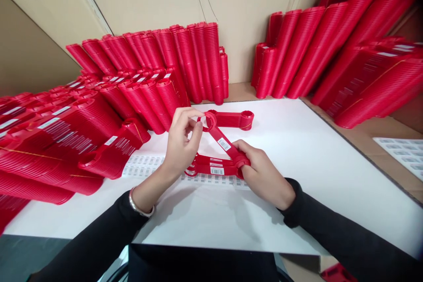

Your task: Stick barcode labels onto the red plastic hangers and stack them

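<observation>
My left hand (pixel 182 139) pinches the upper ring end of a flat red plastic bar (pixel 222 137) that has a ring at each end and a white barcode label. The bar slants down to the right. My right hand (pixel 261 169) is closed around its lower end, together with the right end of a small fanned stack of like red bars (pixel 214 166), which also carry white labels. Its fingers partly hide those ring ends. Just behind lies another short stack of red bars (pixel 229 120). Beneath the held stack is a sheet of printed labels (pixel 142 165).
Tall stacks of red bars (pixel 198 61) fill the left and back of the white tabletop (pixel 297 141). More stacks (pixel 304 53) lean at the right against the cardboard wall (pixel 244 22). Another label sheet (pixel 403 154) lies at the far right.
</observation>
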`<state>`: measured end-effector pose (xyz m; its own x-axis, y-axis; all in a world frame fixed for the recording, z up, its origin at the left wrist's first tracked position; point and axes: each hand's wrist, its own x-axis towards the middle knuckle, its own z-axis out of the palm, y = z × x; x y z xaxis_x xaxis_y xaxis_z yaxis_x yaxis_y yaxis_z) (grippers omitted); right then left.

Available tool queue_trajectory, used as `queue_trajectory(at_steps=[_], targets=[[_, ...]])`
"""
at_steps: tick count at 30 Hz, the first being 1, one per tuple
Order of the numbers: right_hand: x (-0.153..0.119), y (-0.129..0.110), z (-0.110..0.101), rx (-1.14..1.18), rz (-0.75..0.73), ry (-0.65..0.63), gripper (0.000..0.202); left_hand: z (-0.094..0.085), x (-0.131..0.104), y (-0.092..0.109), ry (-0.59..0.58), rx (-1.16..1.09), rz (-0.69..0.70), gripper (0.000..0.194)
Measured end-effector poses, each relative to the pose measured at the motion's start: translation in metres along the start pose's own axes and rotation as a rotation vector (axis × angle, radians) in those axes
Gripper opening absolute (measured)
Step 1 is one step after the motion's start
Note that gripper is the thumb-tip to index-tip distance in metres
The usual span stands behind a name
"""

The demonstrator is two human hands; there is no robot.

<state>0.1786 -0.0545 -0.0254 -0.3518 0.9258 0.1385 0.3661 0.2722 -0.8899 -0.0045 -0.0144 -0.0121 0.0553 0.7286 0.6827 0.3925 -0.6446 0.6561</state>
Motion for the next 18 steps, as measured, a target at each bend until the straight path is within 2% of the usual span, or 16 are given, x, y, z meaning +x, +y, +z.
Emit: queue_trajectory(at_steps=[6, 9, 15, 18], targets=[[0.002, 0.003, -0.006, -0.012, -0.011, 0.044, 0.032, 0.003, -0.004, -0.001, 0.027, -0.148, 0.026, 0.020], [0.002, 0.007, -0.009, -0.031, -0.009, 0.040, 0.033, 0.002, -0.005, -0.002, -0.045, 0.037, 0.076, 0.022], [-0.003, 0.013, -0.015, -0.098, 0.053, 0.023, 0.033, 0.004, -0.007, -0.004, -0.300, 0.454, 0.271, 0.010], [-0.005, 0.015, -0.015, -0.135, 0.069, 0.005, 0.031, 0.009, -0.008, -0.002, -0.428, 0.596, 0.303, 0.016]])
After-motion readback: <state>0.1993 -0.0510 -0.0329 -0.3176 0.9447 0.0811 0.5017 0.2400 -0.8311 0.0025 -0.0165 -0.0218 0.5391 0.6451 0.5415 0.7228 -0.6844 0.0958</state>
